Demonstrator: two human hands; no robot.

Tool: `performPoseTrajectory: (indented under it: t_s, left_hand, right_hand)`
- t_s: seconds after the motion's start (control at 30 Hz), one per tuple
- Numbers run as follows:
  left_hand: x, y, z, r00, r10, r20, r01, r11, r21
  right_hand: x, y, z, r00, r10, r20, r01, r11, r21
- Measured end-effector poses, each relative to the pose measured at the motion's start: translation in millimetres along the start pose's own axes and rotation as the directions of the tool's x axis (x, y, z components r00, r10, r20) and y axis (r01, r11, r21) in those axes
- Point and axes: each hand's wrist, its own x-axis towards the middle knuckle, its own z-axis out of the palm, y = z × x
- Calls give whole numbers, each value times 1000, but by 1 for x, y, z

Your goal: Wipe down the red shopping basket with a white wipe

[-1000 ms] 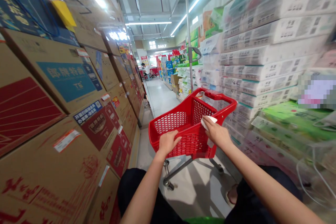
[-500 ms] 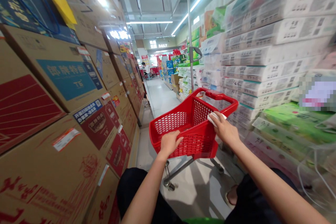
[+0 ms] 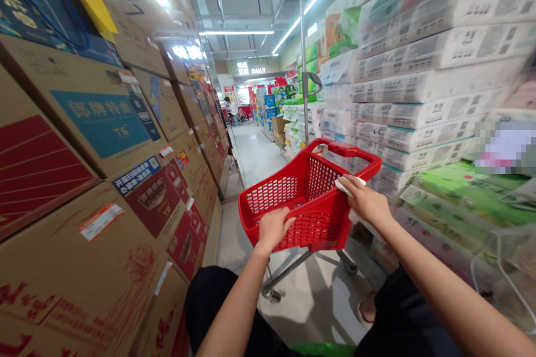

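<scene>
A red plastic shopping cart (image 3: 293, 201) with a mesh basket stands in the aisle right in front of me. My left hand (image 3: 273, 228) grips the near rim of the basket, fingers curled over the edge. My right hand (image 3: 365, 201) presses a white cloth (image 3: 347, 184) against the basket's right rim, just below the red handle bar (image 3: 347, 150). The basket looks empty inside.
Stacked cardboard boxes (image 3: 104, 139) wall the left side of the aisle. Wrapped packs of tissue paper (image 3: 427, 95) are piled high on the right. A metal pole (image 3: 303, 56) rises behind the cart. A person sits far down the aisle (image 3: 229, 109). Grey floor (image 3: 255, 150) runs ahead.
My right hand has slid the cloth along the basket's right rim, away from me toward the handle. My left hand keeps its hold on the near rim.
</scene>
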Motion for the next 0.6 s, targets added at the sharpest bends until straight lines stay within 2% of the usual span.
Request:
performPoseTrajectory:
  t_s: [0.1,0.27,0.33,0.43,0.6]
  left_hand:
    - [1,4,-1,1000,-15,10,15,1000,-5]
    - [-2,7,-6,999,-33,23,33,999,-14]
    - [-4,6,-9,999,-32,26,32,999,-16]
    - [-7,3,-11,999,-28,38,29,999,-24]
    - [-8,4,-11,997,-55,62,57,998,-25]
  right_hand:
    - [-1,-4,-1,999,33,-9,-33,999,-11]
    - [-14,-53,10,999,-27,43,26,999,19]
    - [-17,-62,11,995,-75,61,72,996,43]
    - [-14,-53,8,991,-116,64,113,992,60]
    - [-2,-13,2,996,-74,50,72,997,31]
